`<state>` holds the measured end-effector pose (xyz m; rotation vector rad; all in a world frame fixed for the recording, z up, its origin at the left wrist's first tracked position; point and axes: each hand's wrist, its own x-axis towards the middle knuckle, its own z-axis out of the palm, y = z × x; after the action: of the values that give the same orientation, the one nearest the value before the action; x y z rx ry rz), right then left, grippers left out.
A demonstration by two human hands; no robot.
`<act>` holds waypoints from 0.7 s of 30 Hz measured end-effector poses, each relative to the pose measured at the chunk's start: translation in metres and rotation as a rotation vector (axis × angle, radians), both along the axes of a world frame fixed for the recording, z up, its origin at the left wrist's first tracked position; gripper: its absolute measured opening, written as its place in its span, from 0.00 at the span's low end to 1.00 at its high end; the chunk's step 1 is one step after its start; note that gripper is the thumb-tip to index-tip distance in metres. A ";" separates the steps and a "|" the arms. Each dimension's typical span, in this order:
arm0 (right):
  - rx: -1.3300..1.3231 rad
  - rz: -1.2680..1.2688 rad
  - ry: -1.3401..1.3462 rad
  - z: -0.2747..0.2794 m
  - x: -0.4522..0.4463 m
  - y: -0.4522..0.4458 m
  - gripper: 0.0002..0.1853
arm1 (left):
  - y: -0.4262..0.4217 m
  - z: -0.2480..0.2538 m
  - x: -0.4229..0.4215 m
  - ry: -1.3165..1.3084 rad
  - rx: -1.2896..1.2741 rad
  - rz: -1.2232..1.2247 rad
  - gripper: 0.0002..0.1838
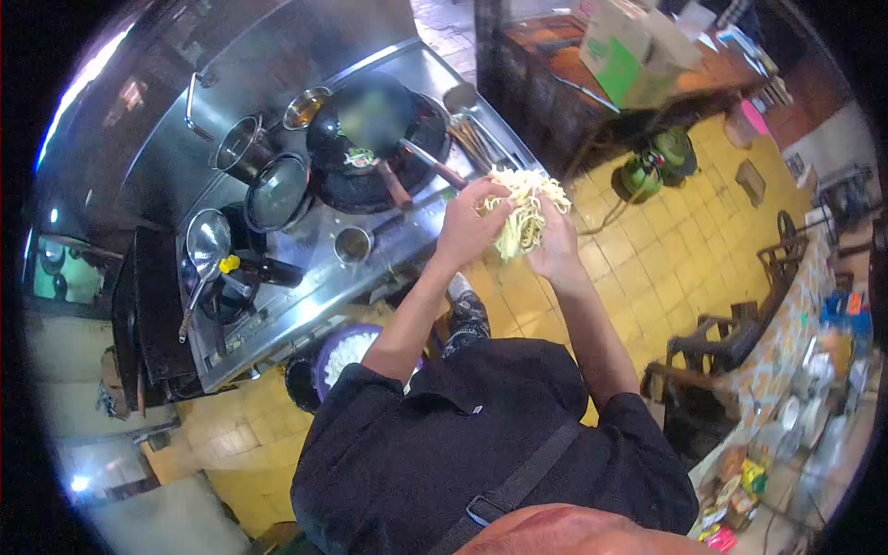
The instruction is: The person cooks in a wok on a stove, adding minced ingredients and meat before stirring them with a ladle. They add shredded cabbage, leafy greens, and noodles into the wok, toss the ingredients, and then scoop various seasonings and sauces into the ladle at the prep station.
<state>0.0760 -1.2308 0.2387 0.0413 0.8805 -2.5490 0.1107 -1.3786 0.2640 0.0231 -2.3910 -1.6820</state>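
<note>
A tangled bunch of pale yellow noodles is held between my two hands, beside the front edge of the stove counter. My left hand grips the bunch from the left, its fingers curled over it. On the other side my right hand supports the noodles, with part of its fingers hidden behind them. Up and to the left of my hands sits a dark wok with green food inside. A utensil with a wooden-ended handle leans out of the wok, its grip end close to my left hand.
On the steel counter stand a metal pot, a lidded pan, a small saucepan and a strainer. A purple basin is on the floor. Green gas cylinders stand right, near a wooden table and chairs.
</note>
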 end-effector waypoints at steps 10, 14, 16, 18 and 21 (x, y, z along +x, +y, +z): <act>0.247 0.147 0.156 0.033 -0.148 -0.198 0.16 | -0.188 0.010 -0.126 -0.005 0.490 0.188 0.12; 0.052 0.304 0.170 0.036 -0.221 -0.275 0.16 | -0.281 0.006 -0.165 0.067 0.401 0.369 0.14; 0.181 0.291 0.517 0.018 -0.244 -0.310 0.18 | -0.310 0.011 -0.174 0.110 0.264 0.481 0.16; 0.455 0.352 0.649 -0.007 -0.264 -0.351 0.21 | -0.351 -0.023 -0.188 0.069 0.173 0.540 0.17; 0.931 0.437 0.870 -0.073 -0.294 -0.385 0.22 | -0.387 -0.054 -0.187 0.054 -0.623 0.740 0.17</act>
<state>-0.2179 -1.6160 0.1652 -0.9082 2.0369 -1.5037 -0.0759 -1.7653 0.2102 0.6527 -2.3222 -0.5877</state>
